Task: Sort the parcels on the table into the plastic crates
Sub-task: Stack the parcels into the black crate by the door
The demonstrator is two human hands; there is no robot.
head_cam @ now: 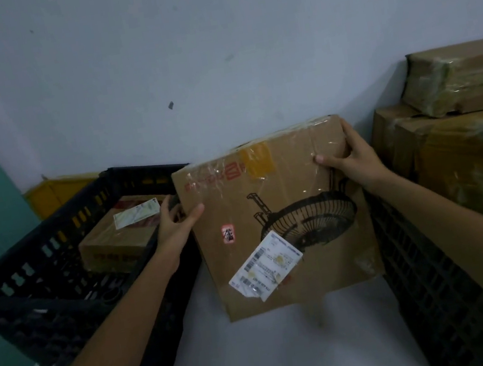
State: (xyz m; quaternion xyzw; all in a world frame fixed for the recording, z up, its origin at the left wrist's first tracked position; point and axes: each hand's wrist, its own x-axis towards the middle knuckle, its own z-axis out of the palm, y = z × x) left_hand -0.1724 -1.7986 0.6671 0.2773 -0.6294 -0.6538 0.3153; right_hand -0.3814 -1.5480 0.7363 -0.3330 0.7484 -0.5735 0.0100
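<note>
A flat brown cardboard parcel [273, 218] with a printed fan drawing and a white shipping label is held up over the white table [260, 361], between two crates. My left hand [174, 224] grips its left edge, thumb on the front face. My right hand [346, 157] grips its upper right corner, thumb on the front. A black plastic crate [44, 275] stands at the left with one smaller labelled box [120, 241] inside. A second black crate [430, 280] stands at the right, its side wall showing under my right forearm.
Several taped cardboard parcels [460, 125] are stacked at the far right, behind the right crate. A yellow crate [56, 191] sits behind the left crate against the pale wall. A teal wall runs down the left edge.
</note>
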